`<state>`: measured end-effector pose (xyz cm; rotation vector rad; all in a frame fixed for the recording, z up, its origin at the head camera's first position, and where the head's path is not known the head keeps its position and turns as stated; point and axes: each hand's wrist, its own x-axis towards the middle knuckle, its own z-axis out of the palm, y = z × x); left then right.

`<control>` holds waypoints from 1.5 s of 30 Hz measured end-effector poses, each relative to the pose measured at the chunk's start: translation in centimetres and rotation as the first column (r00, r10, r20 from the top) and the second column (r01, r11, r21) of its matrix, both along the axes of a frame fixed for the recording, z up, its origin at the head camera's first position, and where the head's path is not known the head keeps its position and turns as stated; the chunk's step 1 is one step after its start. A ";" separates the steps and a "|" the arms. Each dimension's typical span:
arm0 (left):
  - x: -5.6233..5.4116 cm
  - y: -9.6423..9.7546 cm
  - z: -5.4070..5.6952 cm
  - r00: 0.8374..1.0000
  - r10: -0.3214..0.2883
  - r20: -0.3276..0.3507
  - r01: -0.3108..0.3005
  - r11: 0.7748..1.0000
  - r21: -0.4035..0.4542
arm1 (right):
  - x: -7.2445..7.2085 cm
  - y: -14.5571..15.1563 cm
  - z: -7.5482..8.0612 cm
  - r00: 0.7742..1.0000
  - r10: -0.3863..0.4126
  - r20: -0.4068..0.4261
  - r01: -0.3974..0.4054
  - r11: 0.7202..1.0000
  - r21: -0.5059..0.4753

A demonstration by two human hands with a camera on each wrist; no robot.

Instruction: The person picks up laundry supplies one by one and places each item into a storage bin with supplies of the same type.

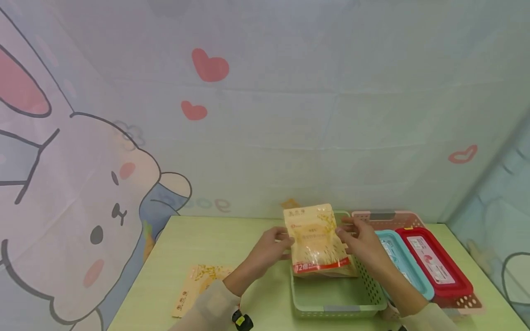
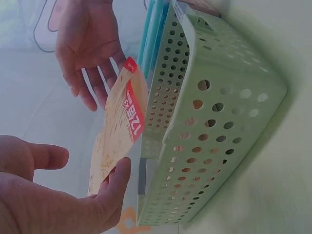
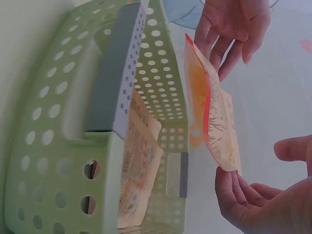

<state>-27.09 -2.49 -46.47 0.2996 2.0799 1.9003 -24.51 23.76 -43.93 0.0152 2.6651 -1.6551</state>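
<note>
A pale yellow pouch point(image 1: 313, 239) with a red band stands tilted above the green basket point(image 1: 296, 301), between both hands. Its left edge touches the fingers of my left hand point(image 1: 269, 250), whose thumb stands apart from the pouch in the left wrist view. At the opposite edge is my right hand point(image 1: 364, 243); in the right wrist view its fingers touch the pouch point(image 3: 217, 112) and the thumb is raised off it. Inside the basket lies another pouch point(image 3: 141, 165), mostly hidden from the head view by the raised one.
On the table left of the basket lies another yellow pouch point(image 1: 198, 285), partly covered by my left forearm. To the right, a pink basket point(image 1: 389, 216) holds a blue-lidded box point(image 1: 403, 262) and a red-lidded box point(image 1: 434, 262). A printed cloth point(image 1: 265, 138) hangs behind the table.
</note>
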 end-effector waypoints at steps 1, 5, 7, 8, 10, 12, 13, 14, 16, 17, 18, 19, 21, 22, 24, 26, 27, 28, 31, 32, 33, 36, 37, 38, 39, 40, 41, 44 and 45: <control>0.1 0.0 0.0 1.000 -0.004 -0.003 0.004 1.000 -0.004 | 0.0 0.1 -0.1 1.000 0.002 -0.001 -0.002 1.000 0.008; 0.4 0.2 0.1 1.000 -0.017 -0.015 0.016 0.998 -0.057 | 0.1 0.3 -0.5 1.000 0.004 0.003 -0.005 1.000 0.031; 0.6 0.3 0.2 0.999 -0.023 -0.023 0.021 0.996 -0.088 | 0.2 0.4 -0.7 1.000 0.004 0.007 -0.004 0.999 0.039; 0.8 0.3 0.3 0.999 -0.027 -0.023 0.024 0.995 -0.099 | 0.3 0.4 -0.8 1.000 0.003 0.009 -0.004 0.999 0.043; 0.9 0.3 0.4 0.999 -0.035 -0.019 0.033 0.994 -0.106 | 0.4 0.5 -0.9 1.000 0.004 0.012 -0.005 0.999 0.051; 1.1 0.4 0.5 0.999 -0.041 -0.010 0.040 0.994 -0.099 | 0.5 0.5 -1.0 1.000 0.005 0.020 -0.006 0.999 0.051; 1.1 0.4 0.5 0.999 -0.043 -0.005 0.043 0.995 -0.093 | 0.6 0.5 -1.1 1.000 0.007 0.023 -0.008 0.999 0.052; 1.2 0.4 0.5 0.999 -0.043 -0.003 0.043 0.995 -0.088 | 0.6 0.6 -1.1 1.000 0.009 0.025 -0.010 0.999 0.052; 1.2 0.5 0.4 0.999 -0.041 0.001 0.041 0.996 -0.082 | 0.7 0.7 -1.2 0.999 0.018 0.034 -0.019 0.999 0.041; 1.3 0.5 0.4 0.999 -0.038 0.002 0.038 0.996 -0.080 | 0.7 0.7 -1.3 0.999 0.020 0.036 -0.021 0.999 0.042; 1.3 0.5 0.4 0.999 -0.035 0.002 0.035 0.996 -0.079 | 0.7 0.7 -1.3 0.999 0.023 0.037 -0.025 0.999 0.047; 1.3 0.5 0.3 1.000 -0.031 0.002 0.031 0.996 -0.079 | 0.7 0.7 -1.3 0.999 0.025 0.040 -0.027 0.998 0.053; 1.3 0.6 0.2 1.000 -0.021 0.001 0.021 0.997 -0.080 | 0.7 0.7 -1.4 0.998 0.030 0.046 -0.033 0.998 0.062; 1.4 0.7 0.1 1.000 -0.016 -0.001 0.016 0.996 -0.083 | 0.7 0.6 -1.4 0.998 0.032 0.048 -0.036 0.997 0.072; 1.5 0.7 0.1 1.000 -0.007 -0.004 0.007 0.995 -0.096 | 0.8 0.5 -1.6 0.998 0.031 0.051 -0.036 0.996 0.086; 1.7 0.9 0.1 1.000 0.002 -0.012 -0.003 0.993 -0.119 | 0.9 0.5 -1.8 0.998 0.024 0.061 -0.030 0.995 0.095; 1.8 1.0 0.1 1.000 0.003 -0.015 -0.005 0.992 -0.129 | 0.9 0.4 -1.9 0.998 0.019 0.067 -0.025 0.995 0.094; 1.9 1.1 0.1 1.000 0.004 -0.017 -0.006 0.990 -0.142 | 1.0 0.4 -2.0 0.997 0.013 0.073 -0.019 0.995 0.094; 2.1 1.4 0.0 1.000 0.000 -0.025 -0.005 0.986 -0.164 | 1.2 0.4 -2.5 0.996 -0.003 0.093 -0.005 0.996 0.084; 2.1 1.5 -0.1 1.000 -0.002 -0.027 -0.002 0.986 -0.167 | 1.3 0.5 -2.7 0.995 -0.006 0.096 -0.001 0.997 0.077; 2.2 1.6 -0.2 1.000 -0.006 -0.029 0.001 0.986 -0.166 | 1.3 0.6 -2.8 0.995 -0.006 0.100 -0.001 0.998 0.067; 2.3 1.8 -0.3 0.999 -0.014 -0.038 0.007 0.983 -0.181 | 1.5 0.7 -3.2 0.994 -0.006 0.110 0.000 0.999 0.053; 2.4 1.8 -0.3 0.999 -0.018 -0.042 0.010 0.982 -0.189 | 1.6 0.7 -3.3 0.993 -0.008 0.115 0.002 0.999 0.050; 2.4 1.9 -0.3 0.999 -0.023 -0.046 0.014 0.980 -0.197 | 1.6 0.7 -3.3 0.993 -0.011 0.121 0.005 0.999 0.048; 2.5 2.0 -0.3 0.998 -0.031 -0.050 0.020 0.978 -0.206 | 1.7 0.8 -3.4 0.992 -0.013 0.124 0.007 0.999 0.050; 2.5 2.0 -0.2 0.998 -0.041 -0.053 0.028 0.976 -0.217 | 1.7 0.8 -3.5 0.992 -0.018 0.127 0.012 0.999 0.053; 2.6 2.1 -0.2 0.997 -0.051 -0.056 0.037 0.974 -0.223 | 1.7 0.8 -3.6 0.991 -0.023 0.130 0.016 0.998 0.056; 2.6 2.2 0.0 0.995 -0.079 -0.066 0.061 0.970 -0.236 | 1.7 0.8 -3.8 0.991 -0.035 0.131 0.026 0.997 0.067; 2.6 2.3 0.1 0.994 -0.087 -0.071 0.067 0.968 -0.242 | 1.7 0.8 -3.9 0.991 -0.039 0.131 0.031 0.997 0.064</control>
